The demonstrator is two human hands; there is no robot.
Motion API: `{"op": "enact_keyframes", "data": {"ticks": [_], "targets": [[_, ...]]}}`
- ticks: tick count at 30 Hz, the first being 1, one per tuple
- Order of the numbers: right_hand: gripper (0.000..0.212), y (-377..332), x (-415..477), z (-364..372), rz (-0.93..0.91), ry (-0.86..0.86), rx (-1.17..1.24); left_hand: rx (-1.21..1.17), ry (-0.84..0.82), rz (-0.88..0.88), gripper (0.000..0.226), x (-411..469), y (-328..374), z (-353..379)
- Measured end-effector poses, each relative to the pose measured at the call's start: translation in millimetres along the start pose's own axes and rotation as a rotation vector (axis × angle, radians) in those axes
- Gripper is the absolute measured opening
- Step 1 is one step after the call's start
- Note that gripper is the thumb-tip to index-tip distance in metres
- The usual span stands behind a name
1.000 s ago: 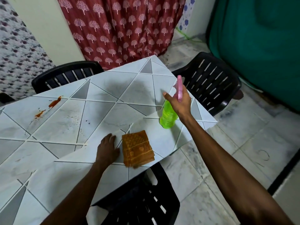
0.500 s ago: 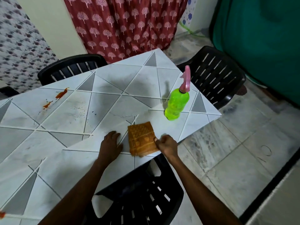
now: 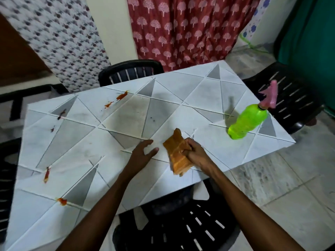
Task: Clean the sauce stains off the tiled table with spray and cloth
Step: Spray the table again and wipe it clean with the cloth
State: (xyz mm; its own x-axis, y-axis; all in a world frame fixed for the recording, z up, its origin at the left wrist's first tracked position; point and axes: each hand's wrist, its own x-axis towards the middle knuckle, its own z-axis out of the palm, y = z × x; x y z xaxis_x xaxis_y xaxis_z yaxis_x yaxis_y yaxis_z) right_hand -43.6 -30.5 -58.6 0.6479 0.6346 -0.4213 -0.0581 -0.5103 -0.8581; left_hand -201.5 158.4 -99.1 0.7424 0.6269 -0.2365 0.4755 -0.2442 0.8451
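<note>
My right hand (image 3: 196,154) curls its fingers round the folded cloth (image 3: 176,157), tipped up off the surface (image 3: 181,91), ready for wiping, I'd say. The left hand (image 3: 143,154) is spread open beside it, and the sauce stains (image 3: 121,96) lie far left.

Woven orange cloth (image 3: 178,156), translucent green plastic spray bottle (image 3: 246,122), matt tiled table (image 3: 199,98)

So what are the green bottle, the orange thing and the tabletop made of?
The spray bottle looks glossy translucent plastic; light glows through it. The cloth seems soft woven fabric, folded in layers, bent in the right hand. The table: probably glazed marble-look tile, with grey veining and grout lines.
</note>
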Motion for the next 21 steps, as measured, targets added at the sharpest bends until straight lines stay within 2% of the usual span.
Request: {"op": "enact_keyframes", "data": {"ticks": [5,8,12,16,21], "targets": [[0.032,-52,-20,73,-0.018,-0.201,0.224,-0.326,-0.267,-0.04,0.064,-9,-11,-76],[0.027,-75,-29,126,-0.003,-0.264,0.347,-0.431,-0.359,-0.101,0.051,-18,-39,-126],[0.031,-98,-28,199,0.056,-0.206,0.473,-0.6,-0.287,-0.147,0.06,-18,-80,-190],[0.025,-113,-27,254,0.142,-0.088,0.458,-0.624,-0.127,-0.152,0.023,-21,-92,-235],[0.021,-127,-14,290,0.176,-0.022,0.415,-0.604,-0.139,-0.124,0.019,-4,-102,-272]]}}
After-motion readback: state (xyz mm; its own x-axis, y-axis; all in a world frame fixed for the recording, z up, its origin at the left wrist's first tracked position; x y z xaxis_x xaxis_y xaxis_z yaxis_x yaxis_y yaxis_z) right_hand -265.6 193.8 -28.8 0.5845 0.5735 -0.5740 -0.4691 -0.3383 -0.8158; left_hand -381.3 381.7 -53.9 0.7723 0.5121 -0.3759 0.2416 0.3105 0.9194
